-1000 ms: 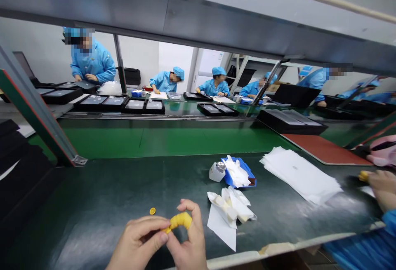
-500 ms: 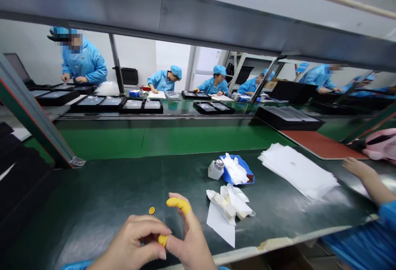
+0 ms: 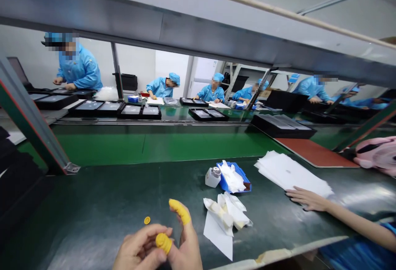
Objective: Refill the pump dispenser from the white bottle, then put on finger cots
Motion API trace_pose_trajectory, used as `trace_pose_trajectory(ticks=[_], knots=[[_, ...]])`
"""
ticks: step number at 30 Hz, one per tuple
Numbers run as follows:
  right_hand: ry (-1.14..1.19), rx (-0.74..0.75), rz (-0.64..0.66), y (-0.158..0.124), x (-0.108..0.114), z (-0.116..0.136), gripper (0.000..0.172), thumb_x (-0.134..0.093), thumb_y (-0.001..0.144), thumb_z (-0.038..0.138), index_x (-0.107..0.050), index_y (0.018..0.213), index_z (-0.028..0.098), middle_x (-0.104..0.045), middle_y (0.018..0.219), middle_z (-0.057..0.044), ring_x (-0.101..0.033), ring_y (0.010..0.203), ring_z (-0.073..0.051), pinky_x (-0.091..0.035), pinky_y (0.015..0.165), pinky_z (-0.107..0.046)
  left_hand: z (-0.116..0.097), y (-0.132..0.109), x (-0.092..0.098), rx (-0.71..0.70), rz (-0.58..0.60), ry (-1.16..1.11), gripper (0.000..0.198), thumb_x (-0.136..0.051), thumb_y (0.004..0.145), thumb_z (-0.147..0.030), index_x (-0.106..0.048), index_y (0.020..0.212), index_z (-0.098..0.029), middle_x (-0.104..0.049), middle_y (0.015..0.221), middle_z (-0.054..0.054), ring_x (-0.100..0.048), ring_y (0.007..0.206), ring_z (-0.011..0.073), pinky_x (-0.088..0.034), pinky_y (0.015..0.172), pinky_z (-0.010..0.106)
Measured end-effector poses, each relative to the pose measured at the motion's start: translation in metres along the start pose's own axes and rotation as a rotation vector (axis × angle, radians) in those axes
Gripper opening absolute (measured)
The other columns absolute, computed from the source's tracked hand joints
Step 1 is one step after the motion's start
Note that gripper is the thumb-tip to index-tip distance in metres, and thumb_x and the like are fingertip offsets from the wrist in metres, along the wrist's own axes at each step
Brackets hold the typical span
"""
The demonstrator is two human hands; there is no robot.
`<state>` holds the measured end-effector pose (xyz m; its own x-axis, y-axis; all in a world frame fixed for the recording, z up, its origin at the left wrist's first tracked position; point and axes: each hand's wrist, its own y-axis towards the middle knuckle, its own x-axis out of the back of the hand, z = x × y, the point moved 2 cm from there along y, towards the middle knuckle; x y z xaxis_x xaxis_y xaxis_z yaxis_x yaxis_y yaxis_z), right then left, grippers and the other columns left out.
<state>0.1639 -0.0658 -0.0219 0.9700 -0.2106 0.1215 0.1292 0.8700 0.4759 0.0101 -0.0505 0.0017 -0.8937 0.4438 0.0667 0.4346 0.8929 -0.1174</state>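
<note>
left hand (image 3: pixel 139 247) pinches a yellow finger cot (image 3: pixel 163 243) to the half-open right hand (image 3: pixel 188 247); its raised index wears another cot (image 3: pixel 180 211); a rolled cot (image 3: pixel 147 220) lies just beyond

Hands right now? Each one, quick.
Left hand: fingers closed on a yellow finger cot.
Right hand: open or closed cannot be told; index finger raised, wearing a second yellow finger cot.

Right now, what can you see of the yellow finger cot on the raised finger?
The yellow finger cot is a smooth, matte sleeve, rubbery in look, drawn over the tip of a raised finger of the right hand. Its rounded closed end leans up and to the left, and it appears to touch nothing but that finger.
</note>
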Motion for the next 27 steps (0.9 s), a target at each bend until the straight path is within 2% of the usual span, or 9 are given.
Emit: trace_pose_trajectory(ticks=[2,4,8,11,14,17,20,25,27], knots=[[-0.111,0.1,-0.043,0.0,0.0,0.002,0.056,-0.065,0.092,0.031,-0.041,0.142,0.03,-0.044,0.144,-0.007,-0.045,0.133,-0.021,-0.042,0.111,-0.033,-0.008,0.0,0.001,-0.103,-0.084,0.139,0.044,-0.07,0.072,-0.049,-0.074,0.106,-0.022,-0.07,0.111,0.008,-0.072,0.095,0.0104,-0.056,0.083,0.006],[-0.222,0.189,-0.09,0.001,0.0,0.01,0.053,-0.062,0.094,0.031,-0.04,0.142,0.03,-0.044,0.144,-0.005,-0.045,0.133,-0.019,-0.043,0.11,-0.031,-0.022,-0.002,0.001,-0.294,-0.179,0.311,0.031,-0.067,0.075,-0.046,-0.075,0.099,-0.028,-0.072,0.102,0.003,-0.072,0.089,0.0061,-0.052,0.078,0.0],[-0.342,0.307,-0.143,0.006,0.0,0.03,0.045,-0.056,0.096,0.031,-0.043,0.139,0.026,-0.046,0.139,-0.006,-0.048,0.128,-0.018,-0.045,0.107,-0.03,-0.047,-0.008,-0.004,-0.814,-0.312,0.701,0.018,-0.064,0.08,-0.028,-0.075,0.095,-0.029,-0.072,0.099,-0.006,-0.069,0.093,-0.0017,-0.047,0.089,-0.004],[-0.403,0.354,-0.191,0.009,0.0,0.036,0.045,-0.049,0.096,0.028,-0.041,0.139,0.021,-0.048,0.136,-0.009,-0.049,0.125,-0.018,-0.046,0.103,-0.031,-0.046,-0.01,-0.005,-0.954,-0.416,0.898,0.02,-0.064,0.08,-0.027,-0.074,0.098,-0.026,-0.072,0.107,-0.005,-0.067,0.1,-0.004,-0.047,0.094,-0.003],[-0.595,0.467,-0.296,0.012,-0.002,0.039,0.045,-0.043,0.091,0.018,-0.043,0.136,0.015,-0.048,0.134,-0.012,-0.046,0.126,-0.022,-0.031,0.112,-0.04,-0.04,-0.009,-0.001,-0.899,-0.516,0.94,0.012,-0.066,0.078,-0.035,-0.074,0.085,-0.029,-0.068,0.11,-0.003,-0.065,0.102,-0.0039,-0.051,0.09,0.0],[-0.704,0.531,-0.385,0.015,-0.004,0.042,0.045,-0.043,0.09,0.016,-0.043,0.134,0.01,-0.05,0.128,-0.014,-0.046,0.125,-0.024,-0.014,0.118,-0.046,-0.031,0.0,0.001,-0.675,-0.404,0.889,0.014,-0.061,0.081,-0.039,-0.07,0.078,-0.029,-0.062,0.097,-0.003,-0.059,0.093,-0.0046,-0.05,0.083,0.0],[-0.709,0.532,-0.421,0.016,-0.007,0.046,0.049,-0.042,0.089,0.017,-0.039,0.137,0.006,-0.054,0.122,-0.014,-0.047,0.122,-0.023,-0.012,0.119,-0.044,-0.02,0.008,-0.005,-0.494,-0.295,0.749,0.028,-0.049,0.087,-0.042,-0.066,0.074,-0.023,-0.058,0.091,-0.001,-0.051,0.088,-0.0008,-0.045,0.08,0.007],[-0.748,0.502,-0.414,0.015,-0.012,0.051,0.054,-0.036,0.085,0.012,-0.039,0.138,0.009,-0.056,0.123,-0.011,-0.048,0.123,-0.021,-0.01,0.119,-0.043,-0.013,0.011,-0.012,-0.307,-0.354,0.641,0.04,-0.037,0.09,-0.045,-0.06,0.073,-0.017,-0.054,0.089,0.001,-0.042,0.087,0.0053,-0.033,0.084,0.02],[-0.735,0.472,-0.387,0.015,-0.013,0.051,0.058,-0.036,0.082,0.011,-0.037,0.14,0.011,-0.056,0.125,-0.01,-0.047,0.124,-0.021,-0.008,0.119,-0.042,-0.013,0.012,-0.008,-0.242,-0.246,0.635,0.041,-0.039,0.088,-0.048,-0.061,0.073,-0.017,-0.055,0.088,0.002,-0.043,0.085,0.0058,-0.034,0.083,0.021]])
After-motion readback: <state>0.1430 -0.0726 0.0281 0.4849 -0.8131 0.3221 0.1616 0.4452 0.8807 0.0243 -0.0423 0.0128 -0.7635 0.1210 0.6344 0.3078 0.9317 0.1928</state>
